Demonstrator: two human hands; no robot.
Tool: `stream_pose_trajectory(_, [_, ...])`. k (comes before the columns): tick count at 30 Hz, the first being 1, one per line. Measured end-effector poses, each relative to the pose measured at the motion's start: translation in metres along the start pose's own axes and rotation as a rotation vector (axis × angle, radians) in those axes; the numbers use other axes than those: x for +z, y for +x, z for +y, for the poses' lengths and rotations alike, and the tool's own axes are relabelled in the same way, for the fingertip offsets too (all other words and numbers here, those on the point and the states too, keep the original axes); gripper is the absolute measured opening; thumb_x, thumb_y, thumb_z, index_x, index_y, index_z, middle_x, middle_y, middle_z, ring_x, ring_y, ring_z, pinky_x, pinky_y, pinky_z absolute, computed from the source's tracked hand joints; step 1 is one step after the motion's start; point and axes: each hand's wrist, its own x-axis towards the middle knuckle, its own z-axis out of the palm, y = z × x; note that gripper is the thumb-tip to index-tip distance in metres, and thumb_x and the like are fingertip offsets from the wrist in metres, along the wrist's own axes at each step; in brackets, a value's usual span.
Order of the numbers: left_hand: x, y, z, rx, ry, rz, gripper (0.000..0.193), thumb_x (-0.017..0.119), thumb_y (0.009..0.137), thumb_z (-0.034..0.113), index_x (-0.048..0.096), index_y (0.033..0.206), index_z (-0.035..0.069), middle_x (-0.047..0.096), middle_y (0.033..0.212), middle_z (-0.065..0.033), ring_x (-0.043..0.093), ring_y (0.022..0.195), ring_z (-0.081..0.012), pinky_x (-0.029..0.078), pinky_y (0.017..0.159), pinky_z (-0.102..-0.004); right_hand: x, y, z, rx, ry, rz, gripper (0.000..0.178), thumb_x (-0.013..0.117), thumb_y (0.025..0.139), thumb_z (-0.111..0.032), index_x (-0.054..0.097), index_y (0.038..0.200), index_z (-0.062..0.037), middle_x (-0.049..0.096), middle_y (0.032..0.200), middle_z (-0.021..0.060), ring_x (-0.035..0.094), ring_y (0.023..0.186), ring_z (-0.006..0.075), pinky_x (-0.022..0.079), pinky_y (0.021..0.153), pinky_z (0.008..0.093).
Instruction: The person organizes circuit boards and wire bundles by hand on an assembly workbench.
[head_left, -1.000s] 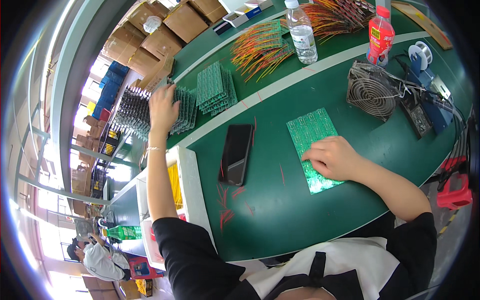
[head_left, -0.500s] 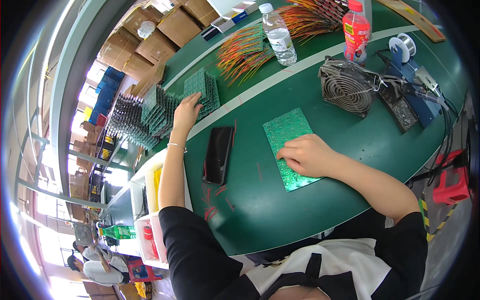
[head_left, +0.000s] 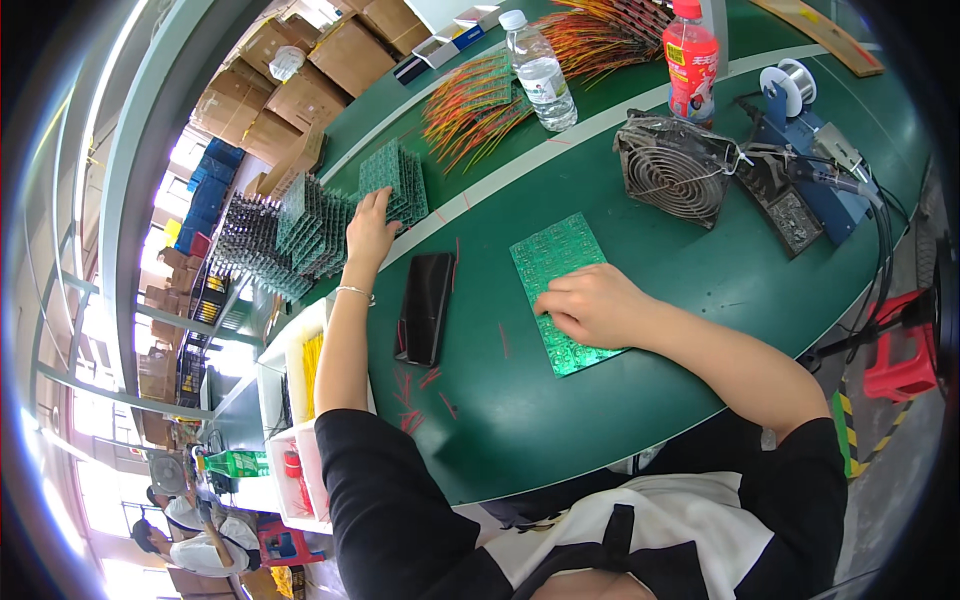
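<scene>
A green circuit board panel lies flat on the table in front of me. My right hand rests over its middle with the fingers curled in. Whatever those fingers may pinch is hidden beneath them. At the far left, my left hand reaches to the near side of a stack of green circuit boards. Its fingers are stretched out with the thumb apart, and no held thing shows. Beside it stand more stacked boards. A black phone lies between my arms, with short red wires near it.
Toward the back are boards with red and yellow wires, a water bottle and a red drink bottle. A fan and a blue stand with a solder spool are at right. White bins flank my left arm.
The whole view has shifted slightly, so the table's things sit a little further left. Both hands keep nearly the same places, at the stack and on the panel.
</scene>
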Motion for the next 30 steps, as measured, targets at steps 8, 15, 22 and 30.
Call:
stream_pose_trajectory(8, [0.009, 0.002, 0.010, -0.094, 0.162, -0.038, 0.078, 0.081, 0.061, 0.015, 0.043, 0.128, 0.006, 0.050, 0.124, -0.0131, 0.051, 0.115, -0.0322, 0.045, 0.094, -0.0412, -0.001, 0.001, -0.003, 0.017, -0.046, -0.033, 0.010, 0.058, 0.079, -0.014, 0.061, 0.087, -0.0111, 0.062, 0.075, 0.0053, 0.063, 0.070, 0.0259, 0.051, 0.062, 0.0401])
stream_pose_trajectory(15, [-0.023, 0.002, 0.071, -0.081, 0.068, 0.125, 0.079, 0.080, 0.065, 0.016, 0.039, 0.131, 0.004, 0.048, 0.126, -0.0199, 0.046, 0.117, -0.0362, 0.039, 0.098, -0.0430, 0.002, -0.001, 0.001, 0.012, -0.008, -0.037, 0.010, 0.057, 0.079, -0.015, 0.061, 0.087, -0.0105, 0.064, 0.078, 0.0054, 0.064, 0.071, 0.0267, 0.051, 0.063, 0.0408])
stream_pose_trajectory(22, [-0.067, -0.081, 0.210, 0.408, -0.353, -0.101, 0.042, 0.060, 0.074, 0.006, 0.053, 0.115, 0.003, 0.058, 0.108, -0.0157, 0.056, 0.102, -0.0331, 0.042, 0.093, -0.0423, 0.002, 0.002, -0.003, -0.007, 0.001, -0.036, 0.011, 0.056, 0.079, -0.014, 0.063, 0.087, -0.0107, 0.064, 0.079, 0.0065, 0.063, 0.071, 0.0285, 0.051, 0.062, 0.0419])
stream_pose_trajectory(30, [-0.059, -0.132, 0.228, 0.198, -0.541, 0.010, 0.031, 0.048, 0.075, -0.006, 0.050, 0.107, -0.003, 0.052, 0.125, -0.0222, 0.049, 0.117, -0.0382, 0.040, 0.101, -0.0433, -0.006, -0.001, -0.019, 0.008, -0.004, -0.103, 0.006, 0.055, 0.078, -0.014, 0.056, 0.080, -0.0082, 0.062, 0.079, 0.0075, 0.062, 0.073, 0.0299, 0.049, 0.062, 0.0427])
